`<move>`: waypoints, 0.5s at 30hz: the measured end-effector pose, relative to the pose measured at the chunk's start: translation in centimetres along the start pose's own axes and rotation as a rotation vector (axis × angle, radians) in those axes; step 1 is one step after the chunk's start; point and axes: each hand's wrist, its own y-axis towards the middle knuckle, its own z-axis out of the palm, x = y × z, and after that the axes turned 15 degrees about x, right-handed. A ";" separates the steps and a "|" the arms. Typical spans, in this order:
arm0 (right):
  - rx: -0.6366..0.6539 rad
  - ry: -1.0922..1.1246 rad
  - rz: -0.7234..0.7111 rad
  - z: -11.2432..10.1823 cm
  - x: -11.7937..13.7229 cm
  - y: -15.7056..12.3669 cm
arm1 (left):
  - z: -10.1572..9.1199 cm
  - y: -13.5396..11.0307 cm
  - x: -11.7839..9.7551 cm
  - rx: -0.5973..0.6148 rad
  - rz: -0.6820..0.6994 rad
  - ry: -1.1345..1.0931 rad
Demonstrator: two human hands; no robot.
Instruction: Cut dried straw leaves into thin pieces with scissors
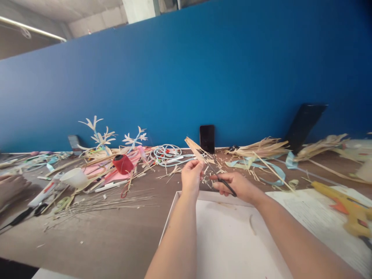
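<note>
Between the fingers of my left hand (pixel 192 173) is a pale dried husk strip (pixel 194 148), pointing up and away from me. My right hand (pixel 232 186) is closed round the black handles of a pair of scissors (pixel 227 186). The scissor blades reach up and left, close beside the strip; whether they touch it I cannot tell. Both hands are over the far edge of a shallow white box (pixel 229 236), which has a few thin scraps inside. Small cut bits lie on the table just beyond my hands.
A phone (pixel 207 138) leans on the blue partition. Dried husks (pixel 261 148) and blue ribbon (pixel 270 180) lie to the right, near a yellow glue gun (pixel 348 207) on printed paper. Leftward are a red spool (pixel 123 164), a white cup (pixel 74 178), thin sticks (pixel 110 201) and another person's hand (pixel 13 188).
</note>
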 end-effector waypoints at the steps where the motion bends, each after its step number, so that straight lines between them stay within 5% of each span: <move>1: -0.003 0.005 -0.004 0.1 0.1 0.0 | 0.0 0.0 0.0 0.000 -0.005 0.004; 15: -0.064 -0.008 -0.024 0.1 -0.2 0.1 | 0.5 -0.1 0.5 0.044 -0.026 -0.096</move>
